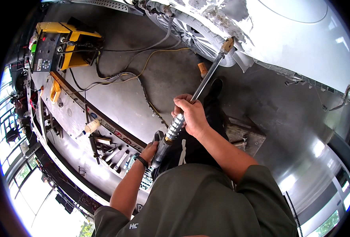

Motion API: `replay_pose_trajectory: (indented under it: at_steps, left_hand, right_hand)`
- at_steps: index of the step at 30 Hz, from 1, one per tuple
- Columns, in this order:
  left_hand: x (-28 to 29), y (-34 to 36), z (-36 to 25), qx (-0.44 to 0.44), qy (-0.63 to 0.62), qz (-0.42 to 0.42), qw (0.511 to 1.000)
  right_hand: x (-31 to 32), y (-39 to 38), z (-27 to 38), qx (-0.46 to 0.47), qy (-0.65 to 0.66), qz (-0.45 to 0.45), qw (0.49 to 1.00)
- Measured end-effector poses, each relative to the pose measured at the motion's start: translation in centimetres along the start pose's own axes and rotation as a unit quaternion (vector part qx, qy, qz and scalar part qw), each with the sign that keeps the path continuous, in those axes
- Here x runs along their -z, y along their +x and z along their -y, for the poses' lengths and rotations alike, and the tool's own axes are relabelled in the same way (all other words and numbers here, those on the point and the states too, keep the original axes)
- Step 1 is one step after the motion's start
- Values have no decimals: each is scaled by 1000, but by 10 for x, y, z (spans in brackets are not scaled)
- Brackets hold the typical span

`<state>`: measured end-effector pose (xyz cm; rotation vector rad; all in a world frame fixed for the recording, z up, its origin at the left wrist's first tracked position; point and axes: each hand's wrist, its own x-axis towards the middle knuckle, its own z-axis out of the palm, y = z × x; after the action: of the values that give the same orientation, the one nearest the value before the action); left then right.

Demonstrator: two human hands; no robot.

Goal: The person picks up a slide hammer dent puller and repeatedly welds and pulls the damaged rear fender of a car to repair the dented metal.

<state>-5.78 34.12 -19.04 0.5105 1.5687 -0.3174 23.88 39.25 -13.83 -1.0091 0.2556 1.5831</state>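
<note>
A long slide hammer (209, 76) runs slantwise from my waist up to the white car panel (289, 35). Its brass-coloured tip (227, 44) reaches the lower edge of the panel, beside bare grey, scraped patches; whether it is fixed there I cannot tell. My right hand (192, 114) is closed around the tool, just above the ribbed, shiny weight. Lower down, my left hand (149, 153) grips the dark handle end, its fingers partly hidden.
At the far left stands a yellow and black machine (64, 47), with cables (121, 75) trailing over the floor. A bench (92, 118) on the left carries hammers (121, 160) and a pale bottle (92, 126). An orange object (202, 70) lies near the wheel (190, 33). A wooden box (246, 136) sits right of my legs.
</note>
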Motion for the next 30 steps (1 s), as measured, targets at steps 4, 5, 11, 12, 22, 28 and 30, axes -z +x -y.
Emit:
replay_pose_trajectory:
  at_steps: [4,5,11,12,22,28,30]
  left_hand:
    - [-1,2,-1,29,-30,8,999]
    - [0,3,0,32,-24,6,999]
    - [9,14,12,5,-7,30,1000]
    - [12,17,15,3,-7,29,1000]
    - [3,7,2,8,-50,77,996]
    - [-6,-1,-17,82,-83,58,991]
    - [-8,-8,-18,82,-91,61,990]
  right_hand:
    - [1,-3,4,-13,-6,-13,1000]
    - [1,-3,3,-6,-2,-11,1000]
    - [2,-1,2,-5,-8,-14,1000]
    - [2,0,1,1,-6,-10,1000]
    - [4,1,3,4,-9,-13,1000]
    - [2,-1,9,-12,-1,-14,1000]
    - [0,1,9,20,64,-23,998]
